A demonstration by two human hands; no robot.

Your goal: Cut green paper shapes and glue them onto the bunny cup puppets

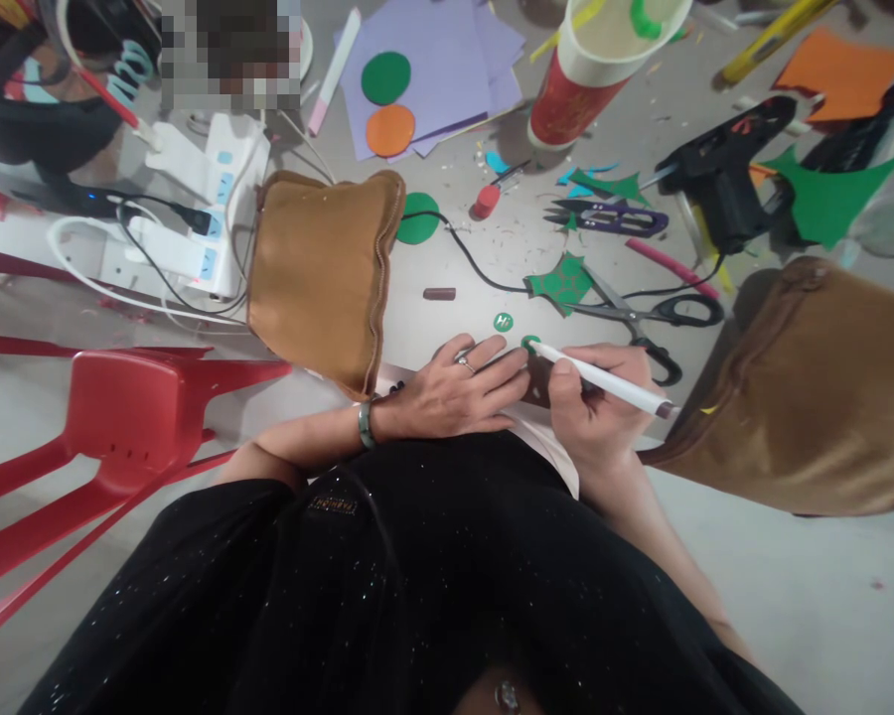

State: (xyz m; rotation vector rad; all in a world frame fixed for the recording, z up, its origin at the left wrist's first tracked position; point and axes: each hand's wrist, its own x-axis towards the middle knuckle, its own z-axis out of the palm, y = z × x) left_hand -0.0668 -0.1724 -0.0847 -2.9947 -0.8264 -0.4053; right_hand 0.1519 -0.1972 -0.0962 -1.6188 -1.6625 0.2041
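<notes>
My right hand (603, 397) grips a white marker (603, 379) with a dark brown end, its tip resting on a small green disc (530, 343). Beside it my left hand (473, 387) lies palm down at the table edge, fingers stretched toward that disc. Just above the left fingertips is another small green disc (503, 322) with "Hi" written in white. A short brown marker cap (439, 294) lies on the table. Behind my right hand are black-handled scissors (633, 316) and a green sheet cut-out (564, 283) marked with circles.
Brown pouches flank my hands, a left pouch (317, 283) and a right pouch (812, 397). Farther back are a paper cup (577, 104), a black glue gun (730, 179), purple snips (611, 216) and purple sheets (432, 60). A power strip (227, 199) and a red chair (126, 407) are left.
</notes>
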